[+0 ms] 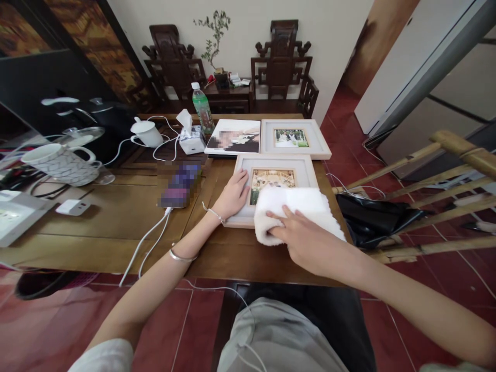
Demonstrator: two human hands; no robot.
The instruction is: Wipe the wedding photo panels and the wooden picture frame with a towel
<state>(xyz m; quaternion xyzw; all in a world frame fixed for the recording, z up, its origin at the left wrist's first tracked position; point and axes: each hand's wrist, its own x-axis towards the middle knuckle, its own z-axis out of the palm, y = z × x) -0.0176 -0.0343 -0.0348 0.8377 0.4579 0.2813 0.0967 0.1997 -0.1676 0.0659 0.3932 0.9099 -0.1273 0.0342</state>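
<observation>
A light wood photo frame (241,164) with a pale mat lies flat near the table's right end, its picture partly covered. My left hand (234,197) rests along its left side, fingers stretched over the edge and the mat. Under my right hand (300,235) is a folded, fluffy white towel (298,202), pressed on the lower right part of the frame. The fingers of that hand are partly spread on the towel, one tucked at its fold. Behind lie a second photo frame (321,144) and a white photo album or panel (237,129) with a picture on it.
A phone (180,186) on a white cable lies left of the frame. Further back are a tissue box (192,140), a green bottle (203,109) and a lidded cup (148,133). At left stand a patterned mug (62,164) and a power strip (19,214). A bamboo chair (461,150) borders the right.
</observation>
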